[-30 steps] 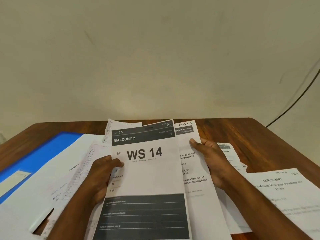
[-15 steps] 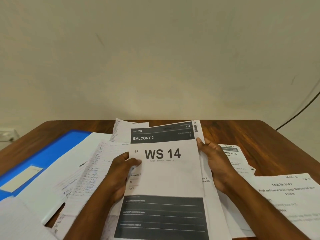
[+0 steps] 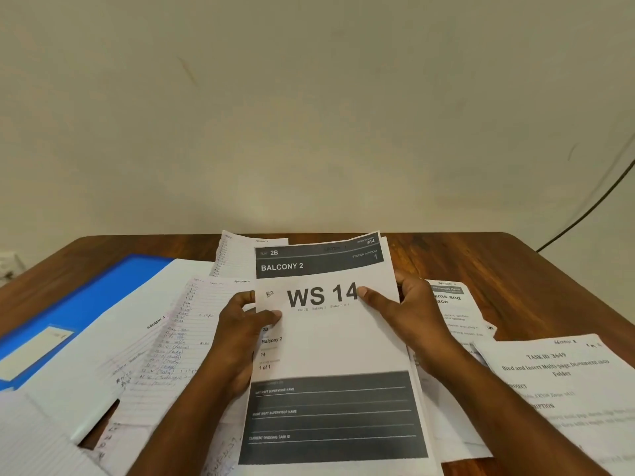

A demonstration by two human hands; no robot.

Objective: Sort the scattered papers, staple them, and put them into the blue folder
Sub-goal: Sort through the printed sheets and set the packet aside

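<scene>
White sheets, topped by the "WS 14" page, were pinched from both sides; left hand thumb over the left edge, right hand thumb on top w/ fingers under; blue folder lay open at left, partly under loose papers; no stapler seen. Risk, I'd judge: stack edges looked uneven, so lower pages could slip or get stapled crooked.

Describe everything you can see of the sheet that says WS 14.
The WS 14 sheet is white printed paper, with a dark band on top reading "2B, BALCONY 2" and a dark block of blank lines below. "B2" is handwritten beside the title. It lies face up atop other sheets above the wooden table. The left hand pinches its left edge, the right hand its right edge.
</scene>
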